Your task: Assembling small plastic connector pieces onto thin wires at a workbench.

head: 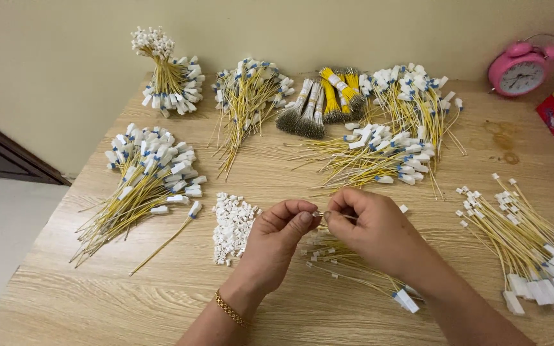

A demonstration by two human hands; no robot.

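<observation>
The left hand (276, 238) rises from the near edge of the table (97, 295) with its wrist bent upward, a gold bracelet (229, 309) on it, thumb and forefinger pressed together on the end of a thin yellow wire (335, 216). The right hand (373, 230) comes in from the lower right, knuckles up, fingers curled and pinching the same wire just beside the left fingertips, so the two hands nearly touch. Under them lies a small bunch of yellow wires (354, 269) with white connectors at their ends. Just left of the left hand sits a heap of loose white plastic connectors (232, 225). Further out, bundles of finished wires (145, 176) fan across the table (some still tied in sheaves at the back), another spread of wires (533, 250) lies at the right, and a pink alarm clock (520, 67) stands in the far right corner.
</observation>
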